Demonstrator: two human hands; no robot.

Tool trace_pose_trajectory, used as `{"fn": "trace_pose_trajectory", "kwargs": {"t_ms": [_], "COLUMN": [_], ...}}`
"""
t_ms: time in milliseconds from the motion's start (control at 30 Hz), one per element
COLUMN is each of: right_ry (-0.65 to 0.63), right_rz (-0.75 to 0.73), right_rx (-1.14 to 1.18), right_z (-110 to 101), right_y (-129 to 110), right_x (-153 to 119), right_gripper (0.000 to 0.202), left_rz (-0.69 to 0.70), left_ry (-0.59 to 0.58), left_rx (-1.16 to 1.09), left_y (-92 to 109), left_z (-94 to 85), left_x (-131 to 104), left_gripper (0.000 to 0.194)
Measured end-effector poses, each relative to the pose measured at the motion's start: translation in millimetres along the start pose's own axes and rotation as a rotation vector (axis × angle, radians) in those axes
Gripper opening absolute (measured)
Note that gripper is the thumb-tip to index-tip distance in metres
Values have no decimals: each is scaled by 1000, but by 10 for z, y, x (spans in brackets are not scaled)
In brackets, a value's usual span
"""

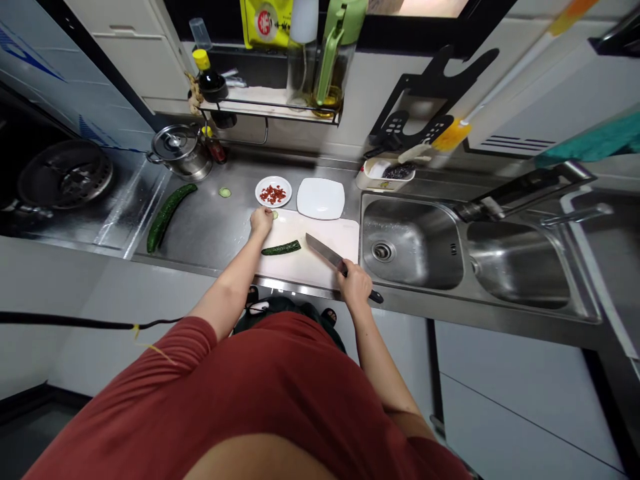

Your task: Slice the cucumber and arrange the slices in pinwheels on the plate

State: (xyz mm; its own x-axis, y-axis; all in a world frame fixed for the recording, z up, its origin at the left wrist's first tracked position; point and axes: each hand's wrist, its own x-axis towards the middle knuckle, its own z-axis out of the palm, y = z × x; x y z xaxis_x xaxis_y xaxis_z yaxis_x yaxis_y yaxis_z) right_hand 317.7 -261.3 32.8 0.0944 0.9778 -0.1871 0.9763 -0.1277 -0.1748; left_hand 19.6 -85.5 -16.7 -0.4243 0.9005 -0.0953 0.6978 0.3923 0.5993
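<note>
My right hand (pixel 355 283) is closed around the black handle of a kitchen knife (pixel 324 249), its broad blade slanting over the white cutting board (pixel 325 270). On the board lies a short piece of cucumber (pixel 281 249), left of the blade tip and touched by neither hand. At the board's far left corner, my left hand (pixel 261 221) has its fingers closed at a small pale green cucumber slice (pixel 275 215). Another cucumber slice (pixel 225 193) rests on the steel counter. Farther left is a long whole cucumber (pixel 170 217).
Behind the board stand a white plate of chopped red pieces (pixel 273 193) and a square white plate (pixel 321 199). A double sink (pixel 413 243) is on the right. A lidded steel pot (pixel 183 153) and a frying pan (pixel 65 175) are left. A rack (pixel 270 110) with bottles hangs above.
</note>
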Motion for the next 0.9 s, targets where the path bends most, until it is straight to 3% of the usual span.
{"fn": "trace_pose_trajectory", "kwargs": {"t_ms": [333,533,700,900], "right_ry": [-32,-36,-12,7], "right_rz": [32,38,46,15], "right_rx": [8,43,101,117], "right_z": [-55,-29,-25,-67], "right_y": [-12,-48,-89,-180], "right_x": [1,12,52,68], "right_gripper": [39,37,35,36], "left_rz": [108,123,122,225], "left_ry": [16,56,167,236], "left_rx": [48,-40,-195,-248], "left_y": [-11,-49,-119,-169], "left_z": [3,-27,-13,-51], "left_x": [-24,-69,-270,-637], "left_gripper": [18,16,18,19]}}
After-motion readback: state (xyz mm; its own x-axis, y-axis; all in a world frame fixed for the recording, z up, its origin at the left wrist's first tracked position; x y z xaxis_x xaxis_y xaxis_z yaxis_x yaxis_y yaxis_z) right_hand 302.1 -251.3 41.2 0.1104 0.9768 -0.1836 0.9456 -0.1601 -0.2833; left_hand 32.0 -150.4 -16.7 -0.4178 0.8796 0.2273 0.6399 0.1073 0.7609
